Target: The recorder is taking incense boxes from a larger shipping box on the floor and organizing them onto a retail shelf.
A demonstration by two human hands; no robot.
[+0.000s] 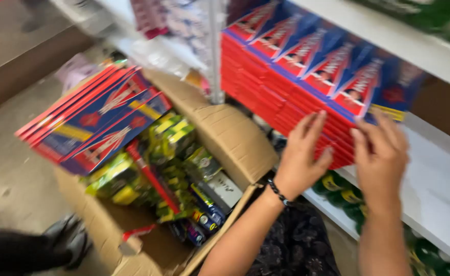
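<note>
1. Pressing against the near end of a row of flat red-and-blue boxes (pixel 306 76), both hands sit at the front of a white shelf (pixel 439 189). The row stands on that shelf, packed tight, each box on edge.

2. Left hand (pixel 301 153): fingers spread and flat on the red side of the row's near end, palm toward the boxes. A dark beaded bracelet (pixel 278 193) circles the wrist. The hand is laid open against the boxes and closes round nothing.

3. Right hand (pixel 381 156): fingers curled over the top corner of the nearest box, at the end of the row. Whether the fingers pinch that one box or only rest on it cannot be told; the picture is blurred.

4. Key relation: the row's long axis runs from the hands away and to the upper left, toward a metal shelf post (pixel 215 51). The hands lie just beside each other at the same end, the left on the side face, the right on the top edge. Each box stands across that axis, its broad face toward the hands.

5. Nearness: both hands touch the row. The right is nearer the last box; the left bears on the red side faces below it.

6. Surroundings: an open cardboard carton (pixel 235 138) stands on the floor (pixel 10 168) to the left, well apart from the hands. A second stack of the same boxes (pixel 92 120) leans across its top, above green and yellow packets (pixel 171 138).
</note>
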